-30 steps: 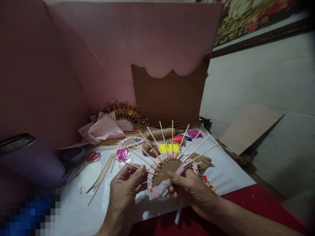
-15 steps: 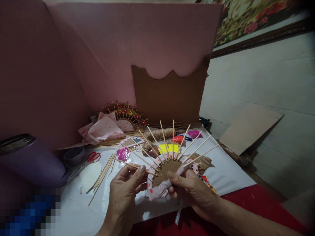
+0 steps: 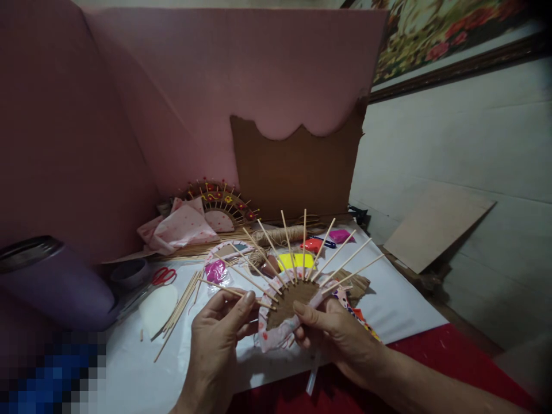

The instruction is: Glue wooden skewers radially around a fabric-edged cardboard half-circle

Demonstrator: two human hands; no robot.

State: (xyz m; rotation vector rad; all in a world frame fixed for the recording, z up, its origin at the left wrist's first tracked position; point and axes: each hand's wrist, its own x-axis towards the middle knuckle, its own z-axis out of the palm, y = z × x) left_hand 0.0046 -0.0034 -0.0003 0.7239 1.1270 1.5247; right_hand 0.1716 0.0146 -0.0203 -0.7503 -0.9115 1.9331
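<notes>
Fingers (image 3: 246, 300) of the left hand (image 3: 213, 345) pinch a thin stick (image 3: 213, 284) at the edge of a fabric-rimmed cardboard half-disc (image 3: 287, 307); the right hand (image 3: 345, 333), thumb uppermost, grips its other side. More sticks (image 3: 305, 238) fan from its curve. It is held above the white-covered worktop (image 3: 401, 305), yellow packet (image 3: 297, 262) and twine roll (image 3: 291, 233) beyond, red-handled scissors (image 3: 164, 276) further left.

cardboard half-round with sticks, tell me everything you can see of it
The half-round piece looks like brown cardboard, edged with pale pink, red-spotted fabric. Thin wooden-looking sticks fan from its curved edge. It is held over the white sheet: the left hand pinches the leftmost stick, the right hand holds the piece's right side.
</notes>
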